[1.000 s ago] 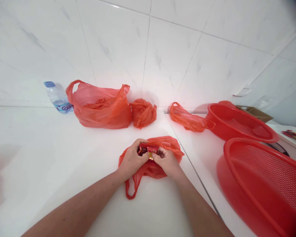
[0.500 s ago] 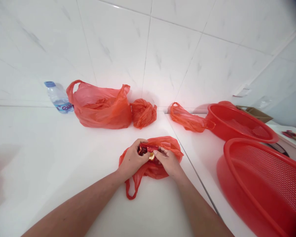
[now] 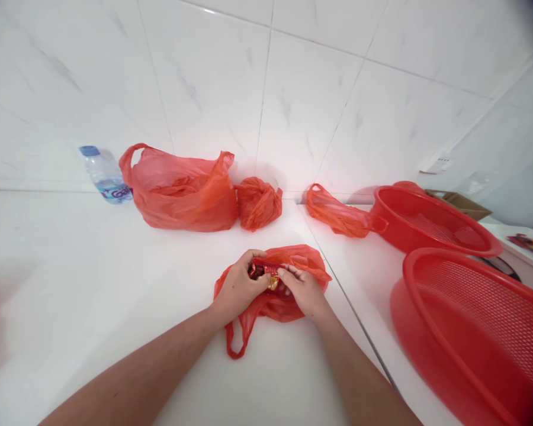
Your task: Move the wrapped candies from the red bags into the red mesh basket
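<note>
Shiny red-and-gold wrapped packets [image 3: 272, 279] lie over a crumpled red plastic bag [image 3: 281, 309] on the white desk [image 3: 182, 367]. Both hands, left [image 3: 242, 285] and right [image 3: 305, 290], pinch them between curled fingers.

The plastic bottle [image 3: 104, 176] carries a label [image 3: 114, 192] partly reading "Ga".

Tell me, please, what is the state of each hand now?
Left hand: closed on shiny red-and-gold wrapped pieces.
Right hand: fingers bent at the same pieces; whether its grip is closed cannot be told.
</note>
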Tool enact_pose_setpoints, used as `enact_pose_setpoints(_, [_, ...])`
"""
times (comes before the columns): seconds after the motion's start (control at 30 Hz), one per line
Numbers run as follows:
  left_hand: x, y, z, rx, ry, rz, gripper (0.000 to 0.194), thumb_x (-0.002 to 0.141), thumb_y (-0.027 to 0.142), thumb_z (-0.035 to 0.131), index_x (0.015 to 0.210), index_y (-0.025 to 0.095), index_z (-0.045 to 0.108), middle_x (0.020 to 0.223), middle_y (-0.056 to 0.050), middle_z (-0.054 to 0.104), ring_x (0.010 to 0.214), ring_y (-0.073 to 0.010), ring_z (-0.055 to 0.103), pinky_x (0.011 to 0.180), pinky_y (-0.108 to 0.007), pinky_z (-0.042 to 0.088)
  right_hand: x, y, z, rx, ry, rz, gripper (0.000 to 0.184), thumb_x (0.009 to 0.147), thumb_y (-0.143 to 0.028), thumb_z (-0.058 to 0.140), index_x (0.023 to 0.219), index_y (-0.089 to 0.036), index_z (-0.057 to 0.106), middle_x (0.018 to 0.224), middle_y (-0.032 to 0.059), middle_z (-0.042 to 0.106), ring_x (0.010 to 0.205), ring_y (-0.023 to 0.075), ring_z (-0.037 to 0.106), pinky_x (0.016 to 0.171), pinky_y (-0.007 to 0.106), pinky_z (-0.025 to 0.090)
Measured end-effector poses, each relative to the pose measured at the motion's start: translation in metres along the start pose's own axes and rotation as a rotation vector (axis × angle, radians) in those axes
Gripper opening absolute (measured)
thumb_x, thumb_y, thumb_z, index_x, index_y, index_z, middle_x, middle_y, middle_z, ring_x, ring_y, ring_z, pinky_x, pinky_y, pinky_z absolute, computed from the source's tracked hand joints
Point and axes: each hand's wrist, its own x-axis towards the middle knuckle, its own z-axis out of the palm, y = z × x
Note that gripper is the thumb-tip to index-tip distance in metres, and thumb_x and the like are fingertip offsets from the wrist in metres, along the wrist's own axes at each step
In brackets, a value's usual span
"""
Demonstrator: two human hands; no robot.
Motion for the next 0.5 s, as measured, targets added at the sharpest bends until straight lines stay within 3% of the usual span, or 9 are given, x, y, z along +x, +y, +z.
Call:
enact_pose_setpoints(0.33, [0.0004,0.0009,-0.0004,0.022,0.003,0.006,0.032,0.073,0.024,0.057,0.105,0.025,0.054,0.07,0.007,0.056,0.064,-0.0116,0.053,0.061,-0.022,0.045,0.0045,0.0074,0.0001,0.0,0.039,-0.023,0.03,0.078,-0.048,0.056,0.086,-0.021,0.067,0.069,-0.0009,0.065,0.064,0.0149,0.058,0.065,0.028,0.044])
enact_pose_setpoints(0.5, [0.0005,0.0003,0.0,0.041,0.01,0.011,0.033,0.074,0.023,0.056,0.106,0.026,0.053,0.074,0.006,0.06,0.067,-0.0123,0.056,0.064,-0.023,0.046,0.0027,0.0059,-0.0013,-0.044,0.063,-0.012,0.036,0.079,-0.055,0.053,0.072,-0.021,0.065,0.064,-0.0003,0.063,0.063,0.0157,0.057,0.066,0.029,0.043])
